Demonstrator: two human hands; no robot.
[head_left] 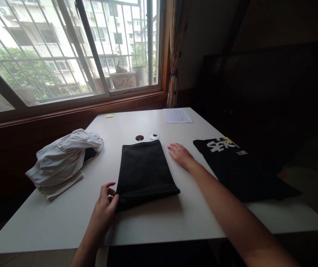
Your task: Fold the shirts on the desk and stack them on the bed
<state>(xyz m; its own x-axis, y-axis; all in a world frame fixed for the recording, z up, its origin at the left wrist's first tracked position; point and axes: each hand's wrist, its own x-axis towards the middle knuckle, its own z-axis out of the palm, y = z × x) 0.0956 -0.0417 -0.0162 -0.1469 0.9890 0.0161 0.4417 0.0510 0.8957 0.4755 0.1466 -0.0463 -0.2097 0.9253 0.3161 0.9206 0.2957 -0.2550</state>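
Folded black cloth (145,168) sits on the white table (64,226) between the hands, left hand (106,199) touching its near-left corner (can't tell if it's pinching), right hand (180,155) lying loose just off its right edge.

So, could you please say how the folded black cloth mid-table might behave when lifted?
The folded black cloth is probably floppy, given the soft fold along its near edge. Lifted by one corner, it might open out, since no fastening shows. Rolling seems unlikely, as it lies flat on the table.

Downward head view across table (61,222)
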